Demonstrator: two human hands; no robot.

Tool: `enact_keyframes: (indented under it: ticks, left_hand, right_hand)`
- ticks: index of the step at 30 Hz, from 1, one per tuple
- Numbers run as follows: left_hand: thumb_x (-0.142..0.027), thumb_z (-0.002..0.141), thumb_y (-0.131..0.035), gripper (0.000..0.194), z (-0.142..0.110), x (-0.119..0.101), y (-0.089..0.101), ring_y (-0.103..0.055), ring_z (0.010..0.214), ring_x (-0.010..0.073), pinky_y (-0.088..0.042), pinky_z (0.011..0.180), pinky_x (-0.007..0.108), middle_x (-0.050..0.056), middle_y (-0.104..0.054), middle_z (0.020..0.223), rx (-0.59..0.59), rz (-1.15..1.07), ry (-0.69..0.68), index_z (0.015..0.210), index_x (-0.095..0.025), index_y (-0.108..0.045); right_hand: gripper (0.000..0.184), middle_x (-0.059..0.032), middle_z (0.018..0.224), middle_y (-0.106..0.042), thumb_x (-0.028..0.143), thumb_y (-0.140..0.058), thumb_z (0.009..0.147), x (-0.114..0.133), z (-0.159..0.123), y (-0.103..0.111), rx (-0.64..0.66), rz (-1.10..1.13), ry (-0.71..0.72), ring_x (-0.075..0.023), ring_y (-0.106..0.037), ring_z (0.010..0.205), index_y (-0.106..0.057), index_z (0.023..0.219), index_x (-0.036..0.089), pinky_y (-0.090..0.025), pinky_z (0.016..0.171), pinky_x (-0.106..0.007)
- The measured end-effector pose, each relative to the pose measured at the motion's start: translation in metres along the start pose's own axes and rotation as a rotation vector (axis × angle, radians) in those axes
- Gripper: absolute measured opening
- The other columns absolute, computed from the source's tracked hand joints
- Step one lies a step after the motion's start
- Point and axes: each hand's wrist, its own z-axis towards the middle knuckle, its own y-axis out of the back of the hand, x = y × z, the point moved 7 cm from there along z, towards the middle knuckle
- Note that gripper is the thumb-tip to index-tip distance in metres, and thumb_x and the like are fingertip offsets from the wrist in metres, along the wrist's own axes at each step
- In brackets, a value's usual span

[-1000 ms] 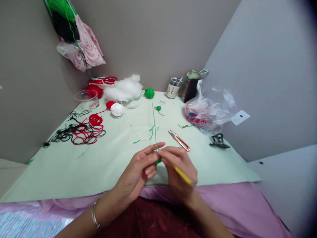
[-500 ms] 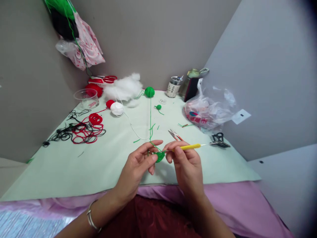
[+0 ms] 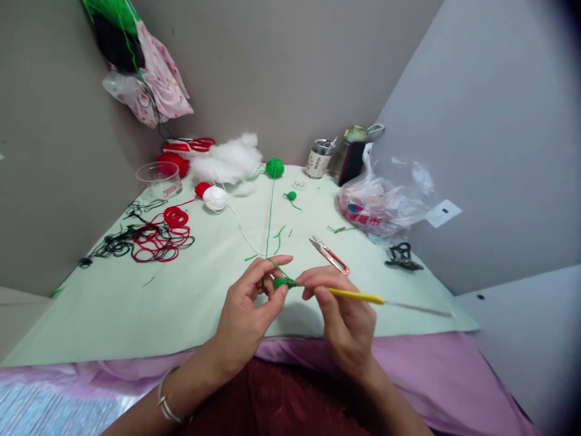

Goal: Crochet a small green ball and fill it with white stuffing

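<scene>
My left hand [image 3: 247, 309] pinches a small green crocheted piece [image 3: 282, 282] between thumb and fingers, with a green yarn strand [image 3: 270, 212] running over its forefinger to the green yarn ball [image 3: 275, 168] at the back. My right hand [image 3: 342, 315] grips a yellow-handled crochet hook [image 3: 358, 295], whose tip is in the green piece and whose metal end points right. Both hands hover just above the pale green cloth [image 3: 181, 303] near its front edge.
Thread snips [image 3: 330, 255] lie just behind my right hand. Tangled red and black yarn [image 3: 145, 237] lies left, with a plastic cup [image 3: 158, 180], white stuffing [image 3: 227, 160], a red-white ball [image 3: 211, 197], a jar [image 3: 318, 160], a plastic bag [image 3: 381, 206] and a black clip [image 3: 402, 257].
The crochet hook swung from pointing toward me to pointing right, then dipped lower. The green piece turned in my left hand, and the yarn strand shifted slightly left.
</scene>
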Motion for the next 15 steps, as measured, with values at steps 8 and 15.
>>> enact_keyframes:
  ticks: [8, 15]
  left_hand:
    - [-0.019, 0.083, -0.078, 0.045, -0.003, 0.014, -0.009, -0.043, 0.052, 0.0041, -0.039, 0.052, 0.018, -0.005, -0.058, 0.076, 0.054, -0.273, 0.237, 0.127, -0.023, -0.072]
    - [-0.021, 0.077, -0.086, 0.051, 0.002, 0.017, -0.014, -0.023, 0.046, -0.0027, -0.023, 0.041, 0.013, -0.005, -0.055, 0.08, 0.116, -0.688, 0.5, 0.125, -0.017, -0.073]
  right_hand:
    - [0.033, -0.0096, 0.104, -0.072, 0.008, -0.061, 0.096, 0.011, -0.017, -0.015, -0.011, -0.478, 0.371, -0.0198, -0.07, 0.092, -0.07, 0.124, 0.024, -0.059, 0.074, -0.031]
    - [0.023, -0.0016, 0.084, -0.069, 0.013, -0.055, 0.102, -0.013, -0.003, 0.006, -0.19, 0.193, -0.096, -0.0153, -0.063, 0.076, -0.075, 0.101, 0.025, -0.053, 0.069, -0.03]
